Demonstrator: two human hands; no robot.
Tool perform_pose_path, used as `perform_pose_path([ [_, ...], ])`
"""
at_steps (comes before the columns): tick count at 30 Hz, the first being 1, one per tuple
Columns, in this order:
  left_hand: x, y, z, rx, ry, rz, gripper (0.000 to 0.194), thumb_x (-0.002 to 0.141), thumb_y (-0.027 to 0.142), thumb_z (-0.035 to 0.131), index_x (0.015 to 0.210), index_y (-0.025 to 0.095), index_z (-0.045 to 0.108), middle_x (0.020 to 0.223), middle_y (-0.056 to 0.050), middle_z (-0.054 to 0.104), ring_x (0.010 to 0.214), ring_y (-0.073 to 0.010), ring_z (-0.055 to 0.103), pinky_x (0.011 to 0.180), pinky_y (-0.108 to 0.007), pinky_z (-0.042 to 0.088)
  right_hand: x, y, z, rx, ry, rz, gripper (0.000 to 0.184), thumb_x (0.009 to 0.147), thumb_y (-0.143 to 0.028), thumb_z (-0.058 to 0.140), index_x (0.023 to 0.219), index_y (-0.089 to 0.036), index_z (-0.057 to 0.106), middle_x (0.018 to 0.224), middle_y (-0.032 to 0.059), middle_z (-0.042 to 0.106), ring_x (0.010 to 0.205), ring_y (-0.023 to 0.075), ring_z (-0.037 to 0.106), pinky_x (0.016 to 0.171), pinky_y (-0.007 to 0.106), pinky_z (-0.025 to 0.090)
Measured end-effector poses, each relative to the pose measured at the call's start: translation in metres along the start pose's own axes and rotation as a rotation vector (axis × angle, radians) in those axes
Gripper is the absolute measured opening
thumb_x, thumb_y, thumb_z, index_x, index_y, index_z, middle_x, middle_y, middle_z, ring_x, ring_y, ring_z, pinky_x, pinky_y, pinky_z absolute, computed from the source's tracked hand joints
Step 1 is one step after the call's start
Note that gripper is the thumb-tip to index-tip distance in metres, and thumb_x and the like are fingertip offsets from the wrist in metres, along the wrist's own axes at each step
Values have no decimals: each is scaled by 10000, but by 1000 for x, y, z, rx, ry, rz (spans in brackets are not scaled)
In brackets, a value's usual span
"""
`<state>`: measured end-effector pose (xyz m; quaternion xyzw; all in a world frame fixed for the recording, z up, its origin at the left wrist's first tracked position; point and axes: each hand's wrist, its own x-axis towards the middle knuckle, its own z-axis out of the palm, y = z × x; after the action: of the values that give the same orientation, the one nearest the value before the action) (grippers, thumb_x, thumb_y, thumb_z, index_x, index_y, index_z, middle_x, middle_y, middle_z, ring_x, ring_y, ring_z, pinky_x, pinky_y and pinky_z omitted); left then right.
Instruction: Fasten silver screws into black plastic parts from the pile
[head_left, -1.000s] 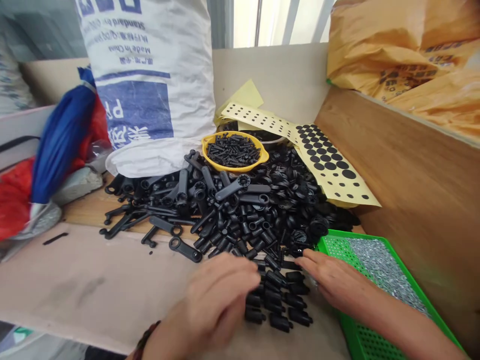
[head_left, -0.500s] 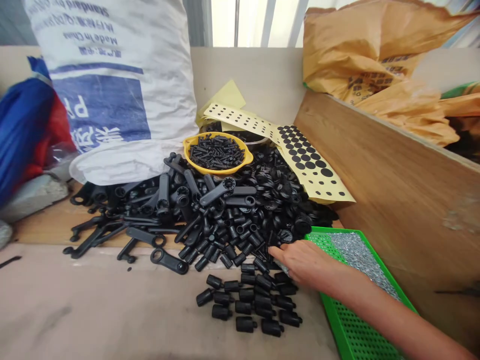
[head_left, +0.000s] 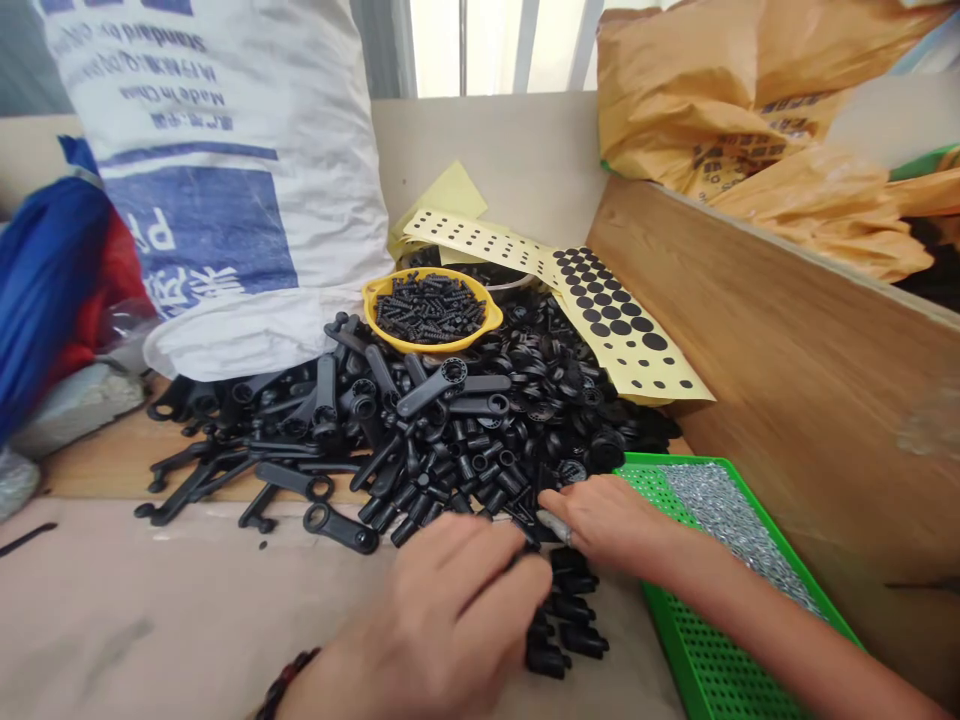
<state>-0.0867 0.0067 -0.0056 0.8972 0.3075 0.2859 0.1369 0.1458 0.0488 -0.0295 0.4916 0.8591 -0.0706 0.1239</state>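
Note:
My left hand [head_left: 457, 600], smeared by motion, hangs over the front rows of black knobbed cylinders [head_left: 583, 640] with its fingers curled. What lies in those fingers is hidden, and the hand covers much of the rows. My right hand [head_left: 600, 515] is at the pile's front right edge, fingers closed together, with something grey around one finger. Its fingertips touch dark parts there, and I cannot make out what they hold. Just left of it lie loose black hollow cylinders [head_left: 487, 455]. Black crank-like arms [head_left: 341, 527] spread to the left.
A yellow basket [head_left: 491, 318] of black screws stands behind the pile. To the right, a green perforated tray [head_left: 675, 640] holds small silvery pieces beside a wooden board [head_left: 787, 330]. Yellow sticker sheets [head_left: 652, 360] lean behind; a white sack [head_left: 322, 170] stands at back left.
My left hand has come in from below, over the rows of knobbed cylinders. My right hand has stayed nearly in place at the pile's edge. The view has shifted slightly.

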Motion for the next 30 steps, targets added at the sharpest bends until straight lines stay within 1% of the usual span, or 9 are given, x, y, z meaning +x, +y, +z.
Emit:
perform_pose_path([
  [2,33,-4,9,112,-101,54,243,903,157,373,876,180,614,825,-67,608,777,-187,551,709,-316,483,0,5,2,52,29,18,256,714,-39,445,849,-172,616,748,94,715,662,228,671,500,246,269],
  [4,54,-9,22,220,-210,24,221,907,158,393,811,169,592,803,-56,586,749,-186,529,679,-309,472,-1,10,5,122,64,30,264,695,-32,441,822,-185,614,717,70,705,643,212,657,509,245,266],
  [8,70,-14,47,368,-320,-5,175,889,211,500,731,167,560,766,-51,568,761,-208,536,656,-318,459,-4,16,6,310,147,46,241,724,-43,426,770,-190,612,662,26,670,627,171,624,536,233,305],
  [12,78,-15,59,401,-264,-60,227,842,333,598,707,150,593,724,-65,586,768,-240,559,635,-334,452,-7,18,5,517,223,47,263,762,-78,366,816,-182,602,605,-25,611,532,113,564,500,188,352],
  [15,81,-19,64,370,-178,-45,242,860,296,559,669,153,601,672,-55,582,701,-219,550,614,-326,435,-10,16,3,610,261,53,293,746,-74,329,850,-170,585,560,-39,571,450,102,517,441,180,347],
  [18,79,-22,64,360,-149,-20,237,873,208,493,663,160,592,659,-49,573,675,-205,536,615,-323,422,-15,12,0,603,311,57,252,757,-103,353,853,-183,571,639,-15,605,566,128,556,523,204,370],
  [21,78,-20,61,370,-157,37,204,866,175,475,690,164,577,682,-47,570,692,-205,528,619,-326,419,-22,7,-2,522,326,78,195,744,-105,360,767,-202,527,662,7,595,593,155,525,540,244,308],
  [25,81,-14,55,338,-270,98,170,883,219,484,747,163,569,772,-40,586,747,-190,520,658,-310,428,-33,7,3,420,322,136,168,641,-64,360,666,-226,398,580,-7,501,511,158,431,508,278,194],
  [30,96,-13,55,262,-415,286,60,877,201,527,867,168,575,914,-35,582,858,-179,490,679,-284,406,-63,21,15,334,409,218,157,670,-96,335,690,-247,368,593,0,479,510,185,439,504,280,242],
])
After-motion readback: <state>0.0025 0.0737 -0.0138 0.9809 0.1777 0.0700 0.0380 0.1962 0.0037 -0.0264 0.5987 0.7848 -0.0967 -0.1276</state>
